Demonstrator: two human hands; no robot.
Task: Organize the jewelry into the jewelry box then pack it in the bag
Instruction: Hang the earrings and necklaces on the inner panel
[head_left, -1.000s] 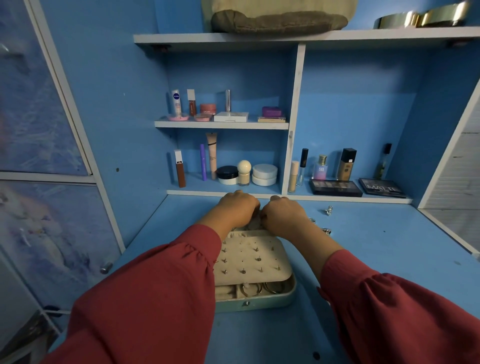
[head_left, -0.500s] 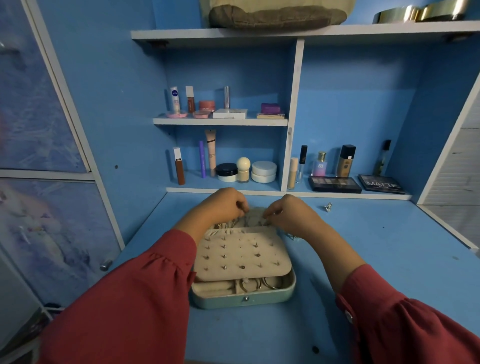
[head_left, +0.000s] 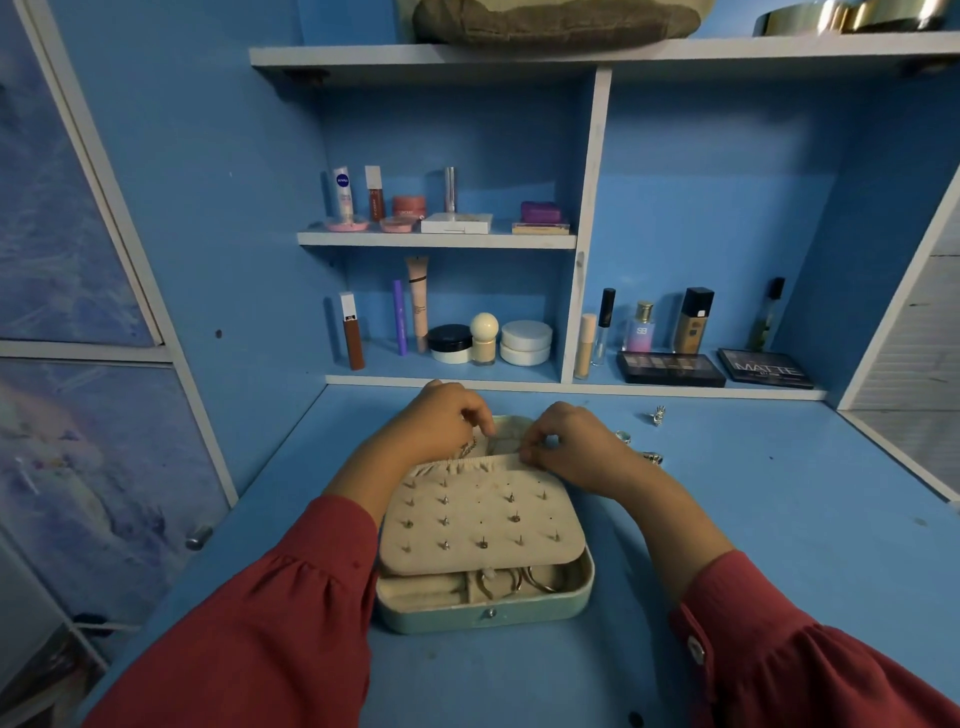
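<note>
Both hands' grips, left (head_left: 441, 423) and right (head_left: 563, 444), pinch the jewelry box's (head_left: 483, 603) elastic pocket (head_left: 467, 463).

My single head-worn camera looks forward and down, close over the blue desk (head_left: 779, 519), shelves (head_left: 436, 240) ahead; edges seem wide-angle bent.

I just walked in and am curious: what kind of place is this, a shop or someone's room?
Most likely a home dressing table or vanity nook. Blue shelves hold makeup: an eyeshadow palette and a foundation bottle. An open jewelry box sits on the blue desk.
</note>
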